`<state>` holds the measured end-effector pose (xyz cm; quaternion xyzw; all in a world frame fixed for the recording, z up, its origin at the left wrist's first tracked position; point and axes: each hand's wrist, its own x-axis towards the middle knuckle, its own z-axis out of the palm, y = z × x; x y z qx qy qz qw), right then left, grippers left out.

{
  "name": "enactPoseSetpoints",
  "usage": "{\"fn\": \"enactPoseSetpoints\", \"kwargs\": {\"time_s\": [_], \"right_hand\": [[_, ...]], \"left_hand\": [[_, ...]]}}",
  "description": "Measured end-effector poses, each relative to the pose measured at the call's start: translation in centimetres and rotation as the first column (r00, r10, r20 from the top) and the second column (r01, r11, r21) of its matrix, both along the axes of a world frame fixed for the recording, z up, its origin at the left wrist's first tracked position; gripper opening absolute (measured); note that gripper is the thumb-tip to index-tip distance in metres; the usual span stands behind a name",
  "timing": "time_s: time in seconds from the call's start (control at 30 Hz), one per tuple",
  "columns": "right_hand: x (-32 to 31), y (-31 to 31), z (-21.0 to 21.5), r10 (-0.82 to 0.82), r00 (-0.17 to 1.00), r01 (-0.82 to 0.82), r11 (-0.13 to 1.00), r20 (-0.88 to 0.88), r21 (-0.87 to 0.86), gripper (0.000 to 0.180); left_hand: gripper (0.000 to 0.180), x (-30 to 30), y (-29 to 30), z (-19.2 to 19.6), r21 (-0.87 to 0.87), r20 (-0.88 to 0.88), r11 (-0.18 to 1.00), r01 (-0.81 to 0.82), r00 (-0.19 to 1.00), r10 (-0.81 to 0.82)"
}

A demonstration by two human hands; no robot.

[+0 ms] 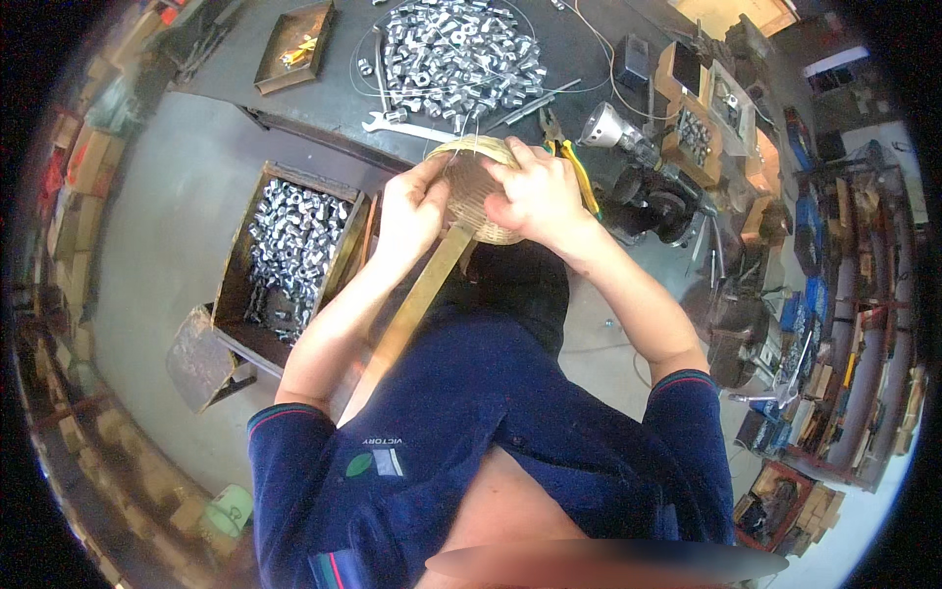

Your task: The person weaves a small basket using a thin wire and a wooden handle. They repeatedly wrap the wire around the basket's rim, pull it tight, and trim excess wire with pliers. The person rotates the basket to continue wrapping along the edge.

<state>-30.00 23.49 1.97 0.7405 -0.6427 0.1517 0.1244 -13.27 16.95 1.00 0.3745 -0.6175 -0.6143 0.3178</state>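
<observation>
In front of my chest is a round woven fan-like piece (467,196), straw-coloured with a flat handle (420,299) slanting down toward my left forearm. My left hand (416,204) pinches its rim on the left, thumb and fingers closed. On the other side my right hand (538,191) grips the rim, thumb on the woven face and fingers at the far edge. Thin wire (476,134) sticks up from the far rim between both hands. Just right of my right hand are yellow-handled pliers (577,169), and a wrench (417,129) lies beyond the rim.
A dark workbench (329,113) bears a heap of metal fittings (461,54) and a small tray (267,59). Left of me stands a metal bin (228,309) of similar fittings. To the right are a grey-headed machine (610,128), boxes of parts and crowded shelves (854,324).
</observation>
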Motion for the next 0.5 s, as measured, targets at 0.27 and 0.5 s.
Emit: {"fn": "enactPoseSetpoints", "kwargs": {"time_s": [0.27,0.5], "right_hand": [[-1.6,-0.4,1.8,-0.141,0.989,0.145,0.965,-0.035,0.220,0.039],[-1.1,-0.4,0.7,-0.075,0.997,0.076,0.993,-0.006,0.092,0.028]], "left_hand": [[0.021,4.9,1.5,-3.3,-0.487,0.350,0.846,0.216,0.936,-0.037],[0.023,7.5,3.1,-2.2,-0.569,0.387,0.756,0.324,0.916,-0.101]]}}
